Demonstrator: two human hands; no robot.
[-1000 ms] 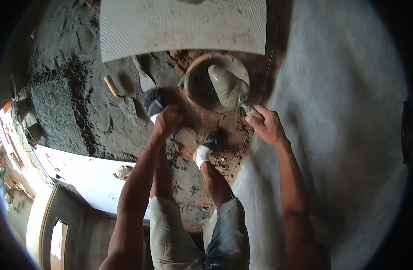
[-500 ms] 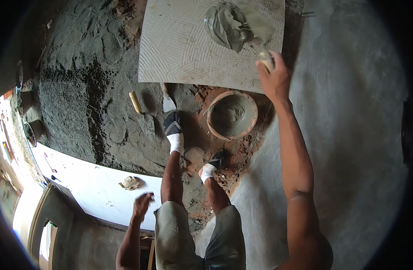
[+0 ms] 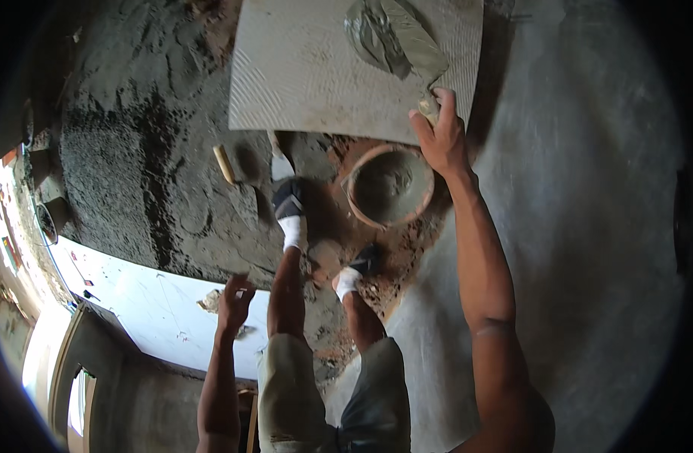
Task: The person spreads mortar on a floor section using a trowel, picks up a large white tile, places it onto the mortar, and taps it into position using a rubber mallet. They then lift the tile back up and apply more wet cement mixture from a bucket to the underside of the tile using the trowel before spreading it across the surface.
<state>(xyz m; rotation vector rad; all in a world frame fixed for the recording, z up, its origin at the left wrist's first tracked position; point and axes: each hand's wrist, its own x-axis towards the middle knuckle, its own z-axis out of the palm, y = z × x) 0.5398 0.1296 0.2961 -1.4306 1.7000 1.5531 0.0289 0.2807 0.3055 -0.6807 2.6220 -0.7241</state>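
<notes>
My right hand (image 3: 445,136) is closed round the handle of a trowel (image 3: 420,47), whose blade is coated with wet grey paste. The blade lies beside a heap of grey paste (image 3: 373,41) on a large pale tile (image 3: 301,90) with a ridged surface. Just below the tile's near edge stands a round clay-coloured tub (image 3: 429,198) with the same paste inside. My left hand (image 3: 235,306), fingers loosely curled and apart with nothing visible in them, hovers over a white marbled slab (image 3: 161,306). A crumpled rag (image 3: 210,301) lies partly behind that hand.
A second trowel (image 3: 244,204) with a wooden handle and a scraper (image 3: 281,162) lie on damp grey mortar (image 3: 109,174) near my left foot. Smooth grey concrete (image 3: 580,226) spreads on the right. Buckets (image 3: 46,224) stand at the far left.
My right hand has drawn the trowel slightly nearer and left, its blade now turned with thick paste showing on it. My left hand has risen toward the rag, fingers curling more.
</notes>
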